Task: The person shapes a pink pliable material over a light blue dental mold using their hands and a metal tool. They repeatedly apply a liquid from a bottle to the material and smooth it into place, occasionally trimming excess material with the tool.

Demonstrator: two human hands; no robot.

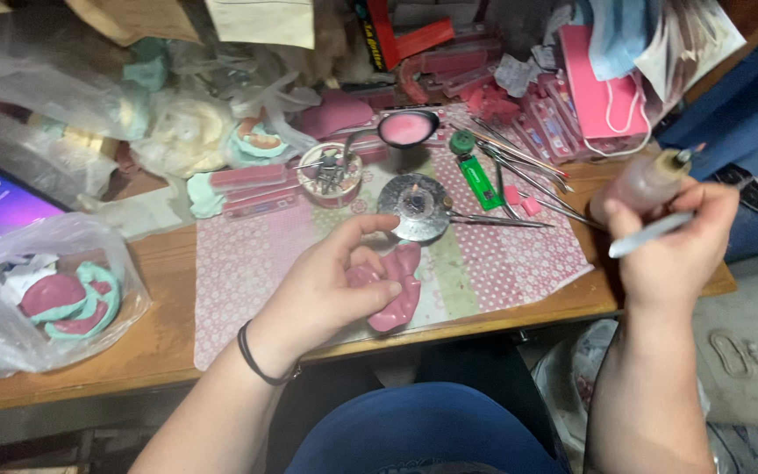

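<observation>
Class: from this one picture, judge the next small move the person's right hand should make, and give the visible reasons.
Probably bring the right hand across to the pink wax piece held in the left hand. The right hand grips a slim tool and a small bottle, well apart from the piece.

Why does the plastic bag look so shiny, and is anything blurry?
Head view: overhead light glares white off the crinkled clear plastic bag; the right hand with its thin white tool is slightly blurred; the left hand holding the pink wax plate looks sharper.
</observation>
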